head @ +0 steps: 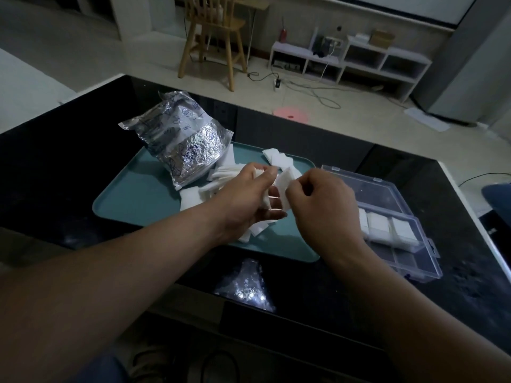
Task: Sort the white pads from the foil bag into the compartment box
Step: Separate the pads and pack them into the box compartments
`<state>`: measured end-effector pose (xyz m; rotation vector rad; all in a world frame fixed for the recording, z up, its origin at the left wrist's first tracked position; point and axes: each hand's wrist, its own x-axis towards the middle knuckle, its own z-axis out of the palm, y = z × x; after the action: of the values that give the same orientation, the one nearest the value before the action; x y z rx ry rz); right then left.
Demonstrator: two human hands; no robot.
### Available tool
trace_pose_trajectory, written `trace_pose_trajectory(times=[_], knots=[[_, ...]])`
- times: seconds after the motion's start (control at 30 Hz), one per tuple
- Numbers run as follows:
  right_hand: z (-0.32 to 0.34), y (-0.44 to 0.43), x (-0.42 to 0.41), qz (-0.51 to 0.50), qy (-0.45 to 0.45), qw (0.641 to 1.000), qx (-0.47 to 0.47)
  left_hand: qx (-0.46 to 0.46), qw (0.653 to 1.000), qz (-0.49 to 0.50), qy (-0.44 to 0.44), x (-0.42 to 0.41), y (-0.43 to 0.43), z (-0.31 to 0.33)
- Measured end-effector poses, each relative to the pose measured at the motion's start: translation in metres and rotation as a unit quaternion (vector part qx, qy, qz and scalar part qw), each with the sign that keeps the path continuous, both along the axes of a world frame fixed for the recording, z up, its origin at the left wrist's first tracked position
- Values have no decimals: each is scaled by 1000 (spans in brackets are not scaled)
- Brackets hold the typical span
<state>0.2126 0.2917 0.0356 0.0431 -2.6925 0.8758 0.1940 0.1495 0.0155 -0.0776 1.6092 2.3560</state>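
Observation:
A crumpled silver foil bag (181,142) stands on the far left of a teal tray (130,200). Loose white pads (278,158) lie scattered on the tray around my hands. My left hand (249,200) grips a small stack of white pads above the tray's middle. My right hand (323,200) pinches a white pad (283,189) at the edge of that stack. A clear plastic compartment box (414,261) sits to the right of the tray with its lid open, and three of its far compartments hold white pads (401,230).
The tray and box rest on a dark glossy table (55,172). A small clear plastic bag (249,286) lies at the near edge. A blue object (497,200) shows at the right border. Beyond the table stand a wooden chair and low white shelves.

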Motion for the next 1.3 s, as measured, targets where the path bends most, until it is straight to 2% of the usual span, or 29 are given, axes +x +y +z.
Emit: trace_pose_trajectory(times=[0.1, 0.23, 0.3, 0.4, 0.47, 0.6, 0.7, 0.77, 0.83, 0.9, 0.97, 1.03, 1.17, 1.3], knots=[[-4, -6, 2, 30, 10, 999, 42, 12, 1000, -20, 3, 3, 3, -2], [-8, -7, 1, 106, -9, 994, -12, 35, 998, -44, -7, 2, 2, -3], [-7, -3, 1, 138, -13, 990, -27, 43, 997, -58, -37, 0, -3, -1], [-6, 4, -1, 200, -11, 980, 16, 59, 988, -101, -101, -3, -11, 1], [-8, 5, -2, 217, -35, 975, 18, 83, 980, -144, -107, -2, -12, 0], [-12, 6, -5, 229, -69, 969, -66, 98, 973, -167, -126, 0, -12, -1], [-10, 8, -6, 236, -65, 969, -45, 79, 977, -157, -120, -2, -14, -3], [-9, 8, -10, 239, -77, 965, -70, 75, 982, -128, -114, -4, -14, -2], [-8, 9, -21, 201, -64, 971, -113, 103, 982, -87, -134, -6, -16, 3], [-5, 14, -37, 115, -47, 985, -121, 110, 983, -48, -139, -11, -21, 8], [-7, 21, -55, 40, -51, 994, -91, 107, 986, -12, -126, -18, -29, 13], [-16, 27, -71, 13, -77, 997, -28, 128, 984, 25, -122, -23, -35, 14], [-39, 20, -87, 45, -120, 983, 130, 127, 980, 86, -125, -25, -42, 10], [-51, 5, -87, 88, -119, 967, 205, 94, 984, 88, -127, -24, -42, 9]])
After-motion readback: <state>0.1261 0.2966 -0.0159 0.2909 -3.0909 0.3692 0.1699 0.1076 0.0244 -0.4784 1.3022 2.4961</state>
